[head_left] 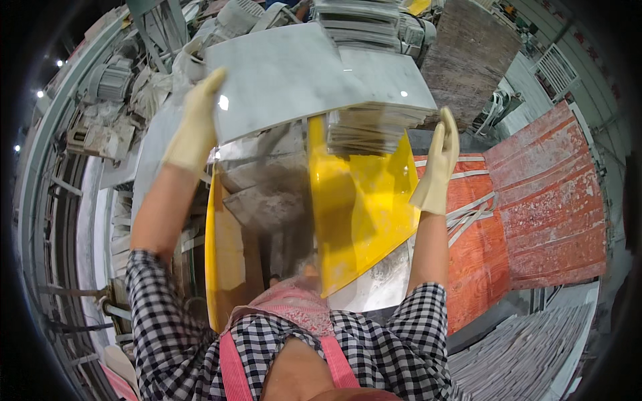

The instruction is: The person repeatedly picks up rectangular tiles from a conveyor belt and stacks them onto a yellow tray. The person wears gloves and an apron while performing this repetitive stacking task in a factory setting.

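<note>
A glossy white stone slab [274, 77] with faint grey veins reaches over to the left, slightly blurred. At its left edge is my left hand [195, 123] in a cream rubber glove, closed on the edge; its far fingers are hidden. Further right, a second white slab [391, 77] tops a stack of thin slabs [368, 130], partly overlapped by the first. My right hand [440, 164], in a matching glove, stands upright just beside that stack's right corner. Its fingers are stretched out and it grips nothing; whether it touches the corner I cannot tell.
Yellow panels [361, 207] stand below the slabs, in front of me. Another slab stack [358, 20] rises behind. Orange boards [468, 247] with white straps lie at right, near a pile of thin grey pieces [528, 344]. A dusty motor [112, 81] sits at far left.
</note>
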`<state>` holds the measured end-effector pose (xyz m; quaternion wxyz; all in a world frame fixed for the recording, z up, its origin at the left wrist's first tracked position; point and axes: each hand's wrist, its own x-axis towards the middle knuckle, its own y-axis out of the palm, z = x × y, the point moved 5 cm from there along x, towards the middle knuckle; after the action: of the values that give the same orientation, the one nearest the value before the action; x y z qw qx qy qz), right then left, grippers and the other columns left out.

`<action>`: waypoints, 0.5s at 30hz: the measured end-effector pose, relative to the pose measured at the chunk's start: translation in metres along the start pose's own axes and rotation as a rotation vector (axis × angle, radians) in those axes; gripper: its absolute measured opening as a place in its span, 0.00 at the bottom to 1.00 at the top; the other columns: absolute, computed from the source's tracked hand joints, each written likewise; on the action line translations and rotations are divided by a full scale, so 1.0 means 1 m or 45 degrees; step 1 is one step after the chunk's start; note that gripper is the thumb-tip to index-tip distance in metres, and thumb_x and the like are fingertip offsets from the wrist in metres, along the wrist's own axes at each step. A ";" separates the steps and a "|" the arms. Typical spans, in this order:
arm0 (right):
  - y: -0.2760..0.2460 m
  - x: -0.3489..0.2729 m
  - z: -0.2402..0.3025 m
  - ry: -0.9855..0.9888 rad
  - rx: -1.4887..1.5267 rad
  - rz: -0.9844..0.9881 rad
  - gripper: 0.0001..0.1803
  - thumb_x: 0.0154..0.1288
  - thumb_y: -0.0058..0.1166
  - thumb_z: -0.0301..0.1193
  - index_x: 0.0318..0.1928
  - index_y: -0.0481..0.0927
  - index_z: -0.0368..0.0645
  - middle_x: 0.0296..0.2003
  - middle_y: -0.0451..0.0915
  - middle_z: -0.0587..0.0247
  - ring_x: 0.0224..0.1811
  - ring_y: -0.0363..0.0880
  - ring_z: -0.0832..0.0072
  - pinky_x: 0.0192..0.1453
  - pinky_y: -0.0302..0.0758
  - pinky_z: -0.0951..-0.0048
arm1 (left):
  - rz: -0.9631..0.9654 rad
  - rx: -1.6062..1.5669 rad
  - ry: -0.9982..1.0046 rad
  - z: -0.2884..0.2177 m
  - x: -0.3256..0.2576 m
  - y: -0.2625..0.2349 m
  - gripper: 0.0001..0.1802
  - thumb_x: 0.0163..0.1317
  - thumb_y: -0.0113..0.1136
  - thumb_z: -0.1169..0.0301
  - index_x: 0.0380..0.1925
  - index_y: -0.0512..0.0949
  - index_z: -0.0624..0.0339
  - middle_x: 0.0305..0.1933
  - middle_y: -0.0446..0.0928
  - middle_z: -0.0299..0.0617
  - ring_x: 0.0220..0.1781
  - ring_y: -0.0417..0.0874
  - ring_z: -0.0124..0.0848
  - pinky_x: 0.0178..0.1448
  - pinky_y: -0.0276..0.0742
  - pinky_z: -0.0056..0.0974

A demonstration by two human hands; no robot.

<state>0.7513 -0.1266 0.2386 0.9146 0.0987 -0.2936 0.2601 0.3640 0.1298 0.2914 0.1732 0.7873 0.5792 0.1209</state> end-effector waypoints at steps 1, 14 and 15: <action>0.005 0.019 0.001 -0.012 0.016 0.007 0.24 0.82 0.51 0.31 0.72 0.72 0.33 0.72 0.73 0.51 0.76 0.69 0.63 0.80 0.64 0.64 | 0.091 -0.022 0.038 0.015 0.018 0.029 0.22 0.71 0.63 0.59 0.53 0.82 0.68 0.49 0.86 0.44 0.49 0.88 0.37 0.53 0.85 0.43; 0.026 0.103 -0.037 0.326 -0.097 0.350 0.28 0.76 0.60 0.43 0.66 0.80 0.38 0.64 0.81 0.54 0.67 0.77 0.69 0.71 0.70 0.70 | 0.349 0.562 -0.119 0.132 0.139 0.216 0.20 0.73 0.60 0.60 0.47 0.82 0.70 0.44 0.87 0.51 0.43 0.88 0.42 0.49 0.83 0.45; 0.029 0.098 -0.042 0.365 -0.181 0.351 0.27 0.75 0.60 0.43 0.65 0.81 0.38 0.62 0.83 0.54 0.66 0.79 0.69 0.69 0.72 0.71 | 0.352 0.561 -0.199 0.123 0.131 0.208 0.20 0.73 0.60 0.58 0.45 0.82 0.69 0.42 0.87 0.50 0.42 0.88 0.42 0.48 0.82 0.45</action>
<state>0.8240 -0.0468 0.2628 0.9074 -0.0452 -0.1886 0.3727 0.6322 0.1821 0.2638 0.0238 0.8846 0.4634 -0.0466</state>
